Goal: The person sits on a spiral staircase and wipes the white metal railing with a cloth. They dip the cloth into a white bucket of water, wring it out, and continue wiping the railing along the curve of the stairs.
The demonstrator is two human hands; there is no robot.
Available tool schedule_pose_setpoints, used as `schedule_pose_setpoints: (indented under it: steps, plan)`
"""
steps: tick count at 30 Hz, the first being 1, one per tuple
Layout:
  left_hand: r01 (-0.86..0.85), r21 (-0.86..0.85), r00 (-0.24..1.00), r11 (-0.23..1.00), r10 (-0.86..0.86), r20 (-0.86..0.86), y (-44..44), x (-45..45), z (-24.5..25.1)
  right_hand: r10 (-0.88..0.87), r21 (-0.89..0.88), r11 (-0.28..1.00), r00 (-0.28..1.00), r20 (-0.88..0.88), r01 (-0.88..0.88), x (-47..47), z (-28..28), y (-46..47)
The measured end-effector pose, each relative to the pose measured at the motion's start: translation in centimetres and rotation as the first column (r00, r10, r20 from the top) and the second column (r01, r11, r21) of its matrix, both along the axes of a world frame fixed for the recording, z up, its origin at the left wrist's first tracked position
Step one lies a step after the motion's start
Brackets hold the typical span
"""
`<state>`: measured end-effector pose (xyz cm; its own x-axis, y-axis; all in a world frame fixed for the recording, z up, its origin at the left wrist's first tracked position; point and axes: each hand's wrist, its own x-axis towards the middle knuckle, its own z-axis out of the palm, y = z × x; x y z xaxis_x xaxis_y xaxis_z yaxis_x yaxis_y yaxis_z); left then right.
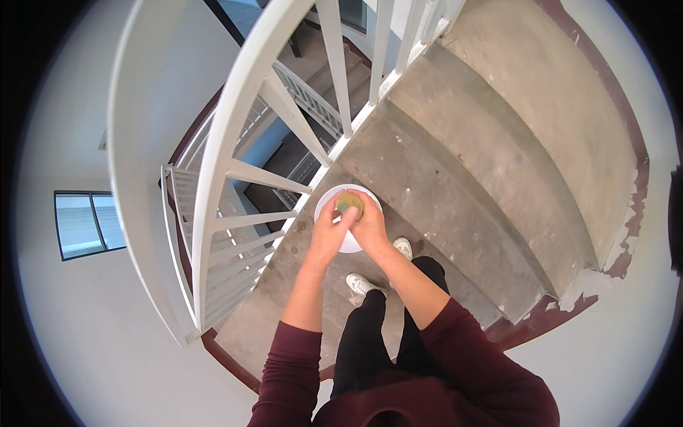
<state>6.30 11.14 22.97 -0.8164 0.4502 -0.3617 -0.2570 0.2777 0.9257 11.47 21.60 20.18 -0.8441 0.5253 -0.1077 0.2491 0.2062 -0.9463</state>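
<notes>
Both my hands meet over a white round bucket (350, 244). Between them is a wadded yellow-green cloth or sponge (349, 202) with a bluish-green patch; the fingers cover much of it, so I cannot tell which it is. My left hand (328, 232) grips it from the left, thumb laid across the top. My right hand (371, 224) curls around its right side. The bucket appears to stand on the concrete landing in front of my shoes. Its contents are mostly hidden by my hands.
White stair railing balusters (269, 184) rise just left of the bucket, under a curved white handrail (213, 149), with a deep stairwell beyond. Concrete steps (427, 181) lie to the right. My white shoes (363, 283) are close to the bucket. A window (88, 221) is at far left.
</notes>
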Motion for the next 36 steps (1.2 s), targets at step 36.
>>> schedule_pose_setpoints:
  steps: [36]
  plan:
    - [-0.118, 0.434, 0.963, 0.893, 0.21, -0.171, -8.7, 1.9, 19.3, 0.146, -0.105, 0.961, 0.789, -0.596, -0.257, 1.2, 30.5, -1.4]
